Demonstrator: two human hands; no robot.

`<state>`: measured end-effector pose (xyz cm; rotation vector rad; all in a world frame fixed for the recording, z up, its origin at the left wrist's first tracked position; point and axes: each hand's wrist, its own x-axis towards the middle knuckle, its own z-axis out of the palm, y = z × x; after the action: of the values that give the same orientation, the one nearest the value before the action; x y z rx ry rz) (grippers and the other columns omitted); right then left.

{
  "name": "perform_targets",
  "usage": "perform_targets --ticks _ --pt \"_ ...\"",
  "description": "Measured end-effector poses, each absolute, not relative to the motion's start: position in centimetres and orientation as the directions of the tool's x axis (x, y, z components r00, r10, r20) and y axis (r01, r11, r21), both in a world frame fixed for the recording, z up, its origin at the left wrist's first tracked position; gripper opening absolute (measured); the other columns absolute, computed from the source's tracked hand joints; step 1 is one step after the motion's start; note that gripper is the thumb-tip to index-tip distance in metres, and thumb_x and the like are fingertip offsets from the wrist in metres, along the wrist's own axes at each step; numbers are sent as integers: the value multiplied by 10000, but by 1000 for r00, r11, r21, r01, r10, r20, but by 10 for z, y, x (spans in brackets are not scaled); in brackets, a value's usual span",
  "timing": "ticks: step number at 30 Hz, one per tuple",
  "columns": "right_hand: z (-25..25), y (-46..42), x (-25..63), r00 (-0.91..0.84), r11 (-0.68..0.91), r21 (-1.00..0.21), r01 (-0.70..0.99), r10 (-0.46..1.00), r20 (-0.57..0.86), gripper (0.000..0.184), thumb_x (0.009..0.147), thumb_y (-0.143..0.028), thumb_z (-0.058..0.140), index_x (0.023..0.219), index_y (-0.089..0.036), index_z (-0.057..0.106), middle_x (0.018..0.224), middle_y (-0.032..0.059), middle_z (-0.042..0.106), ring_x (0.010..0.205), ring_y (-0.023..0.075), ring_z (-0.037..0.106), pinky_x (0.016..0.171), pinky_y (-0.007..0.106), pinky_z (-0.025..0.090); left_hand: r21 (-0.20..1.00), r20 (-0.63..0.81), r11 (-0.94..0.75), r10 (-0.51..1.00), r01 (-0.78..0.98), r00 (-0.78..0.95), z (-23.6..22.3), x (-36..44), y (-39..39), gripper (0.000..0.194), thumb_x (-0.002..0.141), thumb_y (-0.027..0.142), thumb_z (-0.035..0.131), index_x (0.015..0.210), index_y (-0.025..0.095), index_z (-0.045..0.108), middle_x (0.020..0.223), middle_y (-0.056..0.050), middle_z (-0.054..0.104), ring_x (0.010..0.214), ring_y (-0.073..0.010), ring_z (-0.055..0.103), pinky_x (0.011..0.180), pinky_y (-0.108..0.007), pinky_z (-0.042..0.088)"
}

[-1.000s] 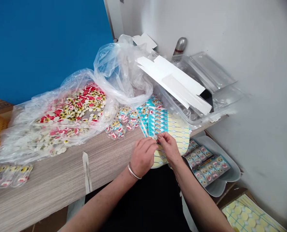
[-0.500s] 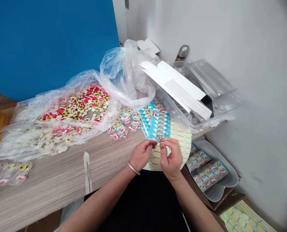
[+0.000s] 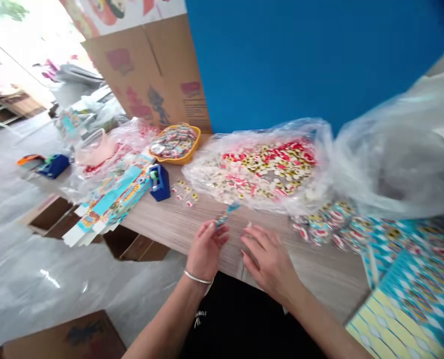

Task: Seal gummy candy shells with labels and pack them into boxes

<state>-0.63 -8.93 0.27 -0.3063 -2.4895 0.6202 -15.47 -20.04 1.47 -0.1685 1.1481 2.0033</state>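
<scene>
Work has been shifted from the sticker sheets [image 3: 416, 294] to just before the clear bag [image 3: 319, 187]; there a small printed piece [image 3: 222, 218] is pinched in the left hand [image 3: 204, 252], the right hand [image 3: 272, 262] being half-open, seemingly empty.

Blue panel [image 3: 319, 60] behind wood-grain table [image 3: 165, 219], glossy grey floor [image 3: 23, 279]

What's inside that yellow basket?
The yellow basket holds a heap of small multicoloured pieces, too blurred to identify; the heap hides its lower layers and the basket's bottom.
</scene>
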Motion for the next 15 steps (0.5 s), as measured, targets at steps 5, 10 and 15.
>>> perform_targets --ticks 5,10,15 --pt "-2 -92 -136 -910 856 -496 146 312 272 422 873 -297 687 1270 -176 610 1309 161 623 1180 336 573 975 503 469 714 -410 -517 238 -472 -881 7 -250 -273 173 728 282 785 849 207 688 908 5 769 908 -161 719 817 -278 568" --pt "-10 -106 -236 -938 892 -400 209 299 176 441 862 -438 719 1209 -185 618 1261 150 631 1143 322 553 941 467 443 691 -431 -593 120 -412 -894 0 -281 -296 94 765 266 701 819 189 698 872 -18 773 830 -164 728 738 -282 587" --pt "-23 -112 -260 -953 929 -293 226 272 129 343 872 -452 702 1081 -185 645 1178 141 641 1103 319 521 901 448 411 667 -480 -594 119 -449 -869 -10 -286 -300 85 767 267 695 806 192 702 865 -29 773 797 -169 725 703 -285 588"
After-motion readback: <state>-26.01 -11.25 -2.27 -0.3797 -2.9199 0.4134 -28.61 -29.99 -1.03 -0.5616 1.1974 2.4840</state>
